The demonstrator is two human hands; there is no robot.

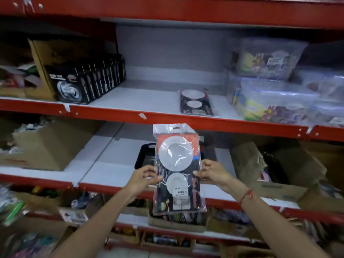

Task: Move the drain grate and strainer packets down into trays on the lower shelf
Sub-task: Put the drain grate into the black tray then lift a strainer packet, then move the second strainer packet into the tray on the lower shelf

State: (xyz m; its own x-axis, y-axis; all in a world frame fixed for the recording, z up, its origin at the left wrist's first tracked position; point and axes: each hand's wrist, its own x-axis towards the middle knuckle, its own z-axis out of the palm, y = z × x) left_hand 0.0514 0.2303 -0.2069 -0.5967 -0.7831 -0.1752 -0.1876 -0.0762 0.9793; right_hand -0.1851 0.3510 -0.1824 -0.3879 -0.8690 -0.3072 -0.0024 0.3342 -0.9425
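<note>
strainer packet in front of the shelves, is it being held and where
Yes: the strainer packet is pinched at its two side edges, about mid-height, left hand and right hand.

Strainer packet (178, 170) is standing upright at frame centre, clear bag w/ 2 white round strainers, big over small, on dark card. Second packet (196, 103) is lying flat on upper shelf, centre-right. Dark tray (144, 155) is sitting behind the first packet, lower shelf.

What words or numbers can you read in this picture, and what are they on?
"TAPE", with a blurred word before it: front black box in the row on the upper shelf.
Price sticker on the held strainer packet, gripped by the left hand and right hand: too blurred to read.
Second strainer packet and plastic containers: print unreadable.
</note>
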